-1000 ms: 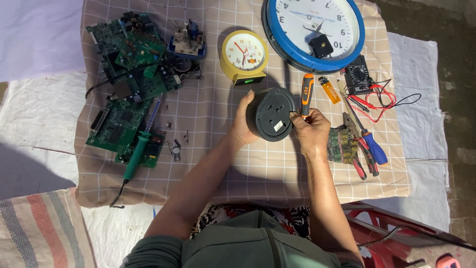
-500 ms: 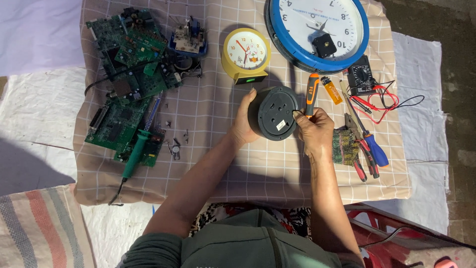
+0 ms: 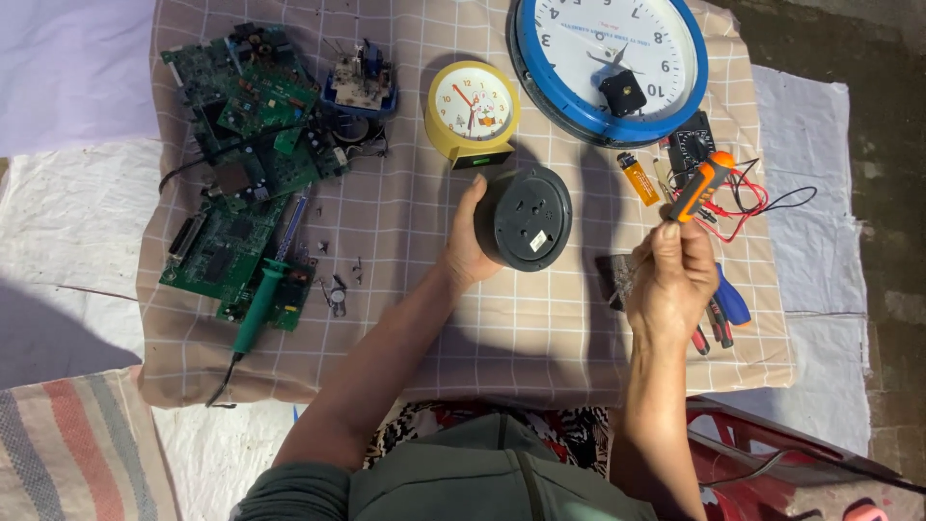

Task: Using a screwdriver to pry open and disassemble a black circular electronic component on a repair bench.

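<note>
While the left hand (image 3: 468,253) kept its fingers curled round the rim of the dark round clock (image 3: 524,218), propped on edge with its back plate facing up near the middle of the counter (image 3: 405,328), the right hand (image 3: 672,282) had pulled away toward three o'clock. Half a second before, it was pressed against the clock's back; now its fingers were closed tight on an orange-handled screwdriver (image 3: 701,187), lifted clear. So the tool had only just been picked up, and the back plate looked untouched by it yet.

Counting up: three clocks in all, the dark one in hand, a small yellow clock (image 3: 472,113) at twelve o'clock from it, and a big blue-rimmed wall clock (image 3: 610,69) at one o'clock. One orange lighter (image 3: 639,179), one green soldering iron (image 3: 258,309) at nine o'clock, and a heap of green circuit boards (image 3: 246,164), perhaps four or five, overlapping too much to count surely.
</note>
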